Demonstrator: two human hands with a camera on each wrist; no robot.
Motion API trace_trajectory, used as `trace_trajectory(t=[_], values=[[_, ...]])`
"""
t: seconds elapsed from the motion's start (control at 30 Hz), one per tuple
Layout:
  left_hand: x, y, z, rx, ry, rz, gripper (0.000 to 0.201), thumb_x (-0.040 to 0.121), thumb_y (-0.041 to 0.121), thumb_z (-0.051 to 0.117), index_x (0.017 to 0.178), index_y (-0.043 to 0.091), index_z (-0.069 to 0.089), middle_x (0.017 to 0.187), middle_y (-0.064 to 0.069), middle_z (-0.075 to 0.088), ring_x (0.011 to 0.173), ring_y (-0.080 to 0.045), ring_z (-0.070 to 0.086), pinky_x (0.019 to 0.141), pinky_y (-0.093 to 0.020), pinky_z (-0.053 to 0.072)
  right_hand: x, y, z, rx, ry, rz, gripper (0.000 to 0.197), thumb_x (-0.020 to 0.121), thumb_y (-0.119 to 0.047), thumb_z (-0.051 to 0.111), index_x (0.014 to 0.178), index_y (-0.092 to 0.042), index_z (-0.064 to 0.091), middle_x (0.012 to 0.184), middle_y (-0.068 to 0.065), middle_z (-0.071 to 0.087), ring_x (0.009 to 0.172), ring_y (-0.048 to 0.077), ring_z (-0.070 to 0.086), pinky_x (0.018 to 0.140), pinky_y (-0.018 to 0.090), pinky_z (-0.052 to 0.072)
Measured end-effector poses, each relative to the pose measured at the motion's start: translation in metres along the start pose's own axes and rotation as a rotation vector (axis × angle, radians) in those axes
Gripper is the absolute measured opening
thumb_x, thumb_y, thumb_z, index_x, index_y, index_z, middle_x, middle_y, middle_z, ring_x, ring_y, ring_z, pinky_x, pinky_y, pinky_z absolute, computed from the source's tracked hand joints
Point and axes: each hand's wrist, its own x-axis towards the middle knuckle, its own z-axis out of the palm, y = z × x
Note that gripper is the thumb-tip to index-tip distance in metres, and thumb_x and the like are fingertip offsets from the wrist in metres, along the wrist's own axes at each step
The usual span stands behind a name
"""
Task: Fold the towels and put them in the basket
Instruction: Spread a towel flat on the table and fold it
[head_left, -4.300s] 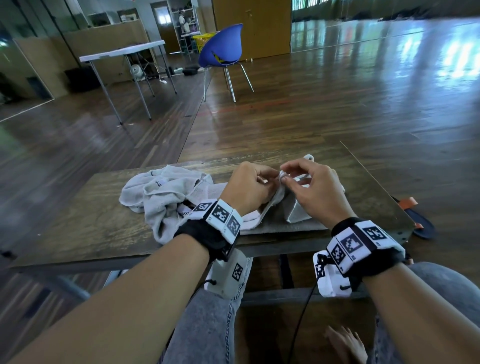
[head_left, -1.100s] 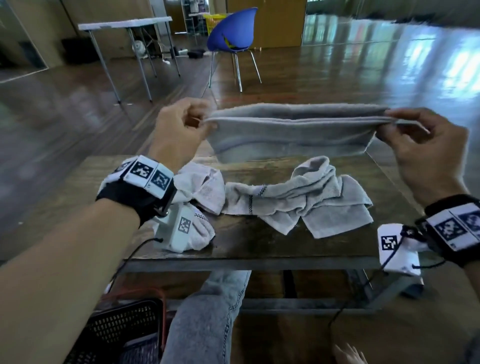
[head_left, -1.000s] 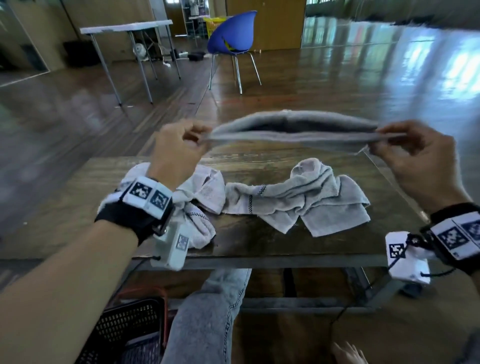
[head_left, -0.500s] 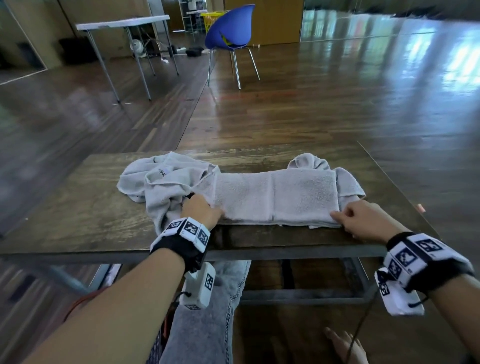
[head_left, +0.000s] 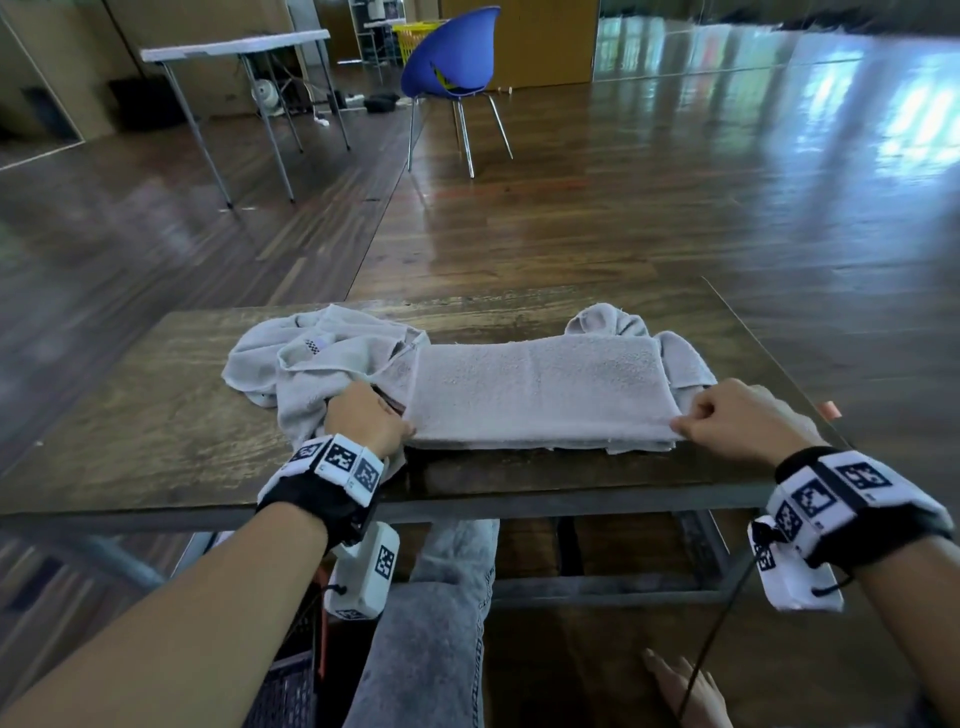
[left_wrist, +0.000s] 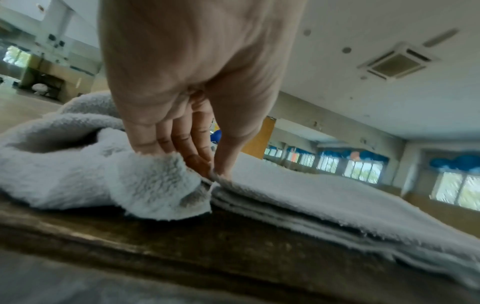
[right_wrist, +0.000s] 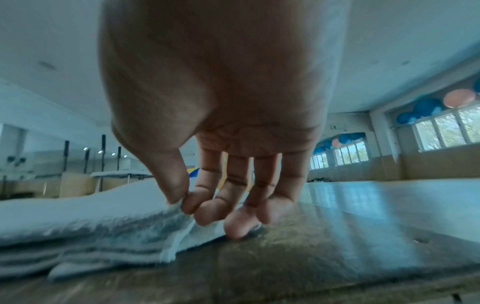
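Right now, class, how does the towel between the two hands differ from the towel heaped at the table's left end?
The folded towel lies flat in stacked layers; the crumpled towel sits bunched and unfolded. The left hand and right hand pinch the folded towel's near corners; the crumpled towel is not gripped. Both are pale grey terry on the wooden table.

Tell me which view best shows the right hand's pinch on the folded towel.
Right wrist view: the right hand pinches the folded towel corner, thumb against fingertip. Head view shows only the hand's back; left wrist view misses it.
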Motion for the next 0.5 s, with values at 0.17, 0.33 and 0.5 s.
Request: trace_trajectory(t=[0.17,0.33,0.5], values=[[-0.005,0.020,0.025,-0.045,0.213,0.337,0.024,0.083,0.013,0.066,0.106,0.012,0.059,0.114,-0.007,0.052,0.097,-0.020,0.051,0.083,-0.031,0.045,-0.002,-0.018,0.023,-0.103,0.348,-0.179,0.023,0.088,-0.046,0.058,0.095,-0.025,0.053,0.106,-0.001,0.059,0.093,0.021,0.056,0.071,0.036,0.042],[-0.002,0.061,0.073,-0.017,0.046,0.713,0.036,0.097,0.034,0.050,0.129,0.018,0.049,0.139,-0.004,0.042,0.126,-0.020,0.043,0.105,-0.036,0.040,0.003,-0.048,0.043,0.023,0.225,-0.573,0.043,0.095,-0.041,0.049,0.135,-0.026,0.047,0.143,-0.006,0.044,0.130,0.020,0.043,0.102,0.043,0.041],[0.005,0.075,0.114,0.154,-0.069,0.710,0.058,0.103,0.045,0.029,0.155,0.023,0.015,0.166,0.000,-0.002,0.153,-0.022,-0.004,0.121,-0.048,0.010,0.013,-0.078,0.061,-0.029,0.146,-0.607,0.058,0.102,-0.043,0.037,0.156,-0.032,0.019,0.167,-0.007,0.010,0.154,0.016,0.008,0.122,0.044,0.014]])
